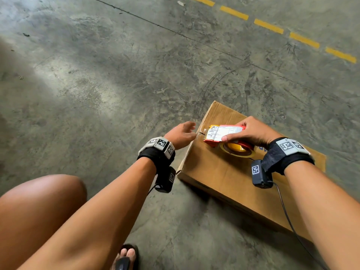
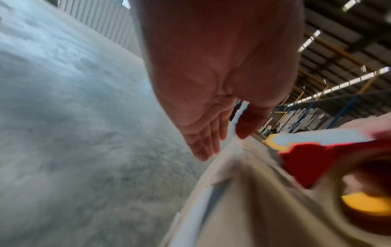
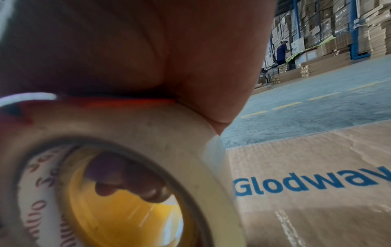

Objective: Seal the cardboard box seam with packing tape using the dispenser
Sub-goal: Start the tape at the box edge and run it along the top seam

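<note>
A flat brown cardboard box (image 1: 220, 172) lies on the concrete floor at the right. On its top, near the far left edge, sits a red and yellow tape dispenser (image 1: 222, 136) with a roll of clear tape (image 1: 238, 150). My right hand (image 1: 247, 133) grips the dispenser, thumb on its paper-labelled side, fingers curled through the roll's yellow core (image 3: 127, 208). My left hand (image 1: 182, 133) hovers just off the box's left edge with straight fingers (image 2: 203, 145), holding nothing. The box's blue "Glodway" print (image 3: 308, 182) shows beside the roll.
Grey concrete floor (image 1: 97, 84) surrounds the box, with a dashed yellow line (image 1: 268, 26) at the far right. My bare knee (image 1: 39, 207) and sandalled foot (image 1: 124, 258) are at the lower left. Shelves of stacked cartons (image 3: 338, 33) and another person (image 3: 281, 51) stand far off.
</note>
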`<move>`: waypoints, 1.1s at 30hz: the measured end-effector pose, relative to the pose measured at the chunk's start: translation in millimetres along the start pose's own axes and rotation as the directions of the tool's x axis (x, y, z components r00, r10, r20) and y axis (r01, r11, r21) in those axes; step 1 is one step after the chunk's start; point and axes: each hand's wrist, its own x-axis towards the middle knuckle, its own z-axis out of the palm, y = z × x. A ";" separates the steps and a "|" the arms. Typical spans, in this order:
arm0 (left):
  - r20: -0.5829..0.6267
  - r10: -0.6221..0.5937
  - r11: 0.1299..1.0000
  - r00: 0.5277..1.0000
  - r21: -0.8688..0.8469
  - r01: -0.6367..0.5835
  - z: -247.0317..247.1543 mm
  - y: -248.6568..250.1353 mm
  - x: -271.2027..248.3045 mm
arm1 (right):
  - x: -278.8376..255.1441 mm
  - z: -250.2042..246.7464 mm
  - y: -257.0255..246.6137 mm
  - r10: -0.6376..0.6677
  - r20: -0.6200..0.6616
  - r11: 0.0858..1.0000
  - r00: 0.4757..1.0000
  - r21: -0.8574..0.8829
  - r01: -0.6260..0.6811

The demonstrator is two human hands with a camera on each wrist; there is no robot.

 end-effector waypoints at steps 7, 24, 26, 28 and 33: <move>0.167 -0.061 0.996 0.984 0.079 0.048 31.8 -15.3 -11.1 | 5.1 -0.4 -0.9 -0.002 0.016 1.000 1.000 0.023 0.001; 0.017 0.003 0.938 1.000 0.346 -0.008 72.9 -5.9 -18.9 | -20.2 -9.2 21.8 -0.056 -0.071 0.964 0.996 0.257 0.073; 0.019 0.001 0.941 1.000 0.338 -0.007 72.8 -8.1 -18.5 | -20.9 -7.7 19.7 -0.065 -0.092 0.963 0.994 0.254 0.086; 0.014 0.004 0.944 1.000 0.331 -0.009 72.9 -9.7 -17.5 | -21.2 -8.1 18.3 -0.070 -0.100 0.968 0.992 0.234 0.092; -0.002 0.017 0.944 1.000 0.329 -0.016 72.8 -7.4 -19.3 | -24.2 -8.8 14.3 -0.098 -0.102 0.973 0.990 0.198 0.116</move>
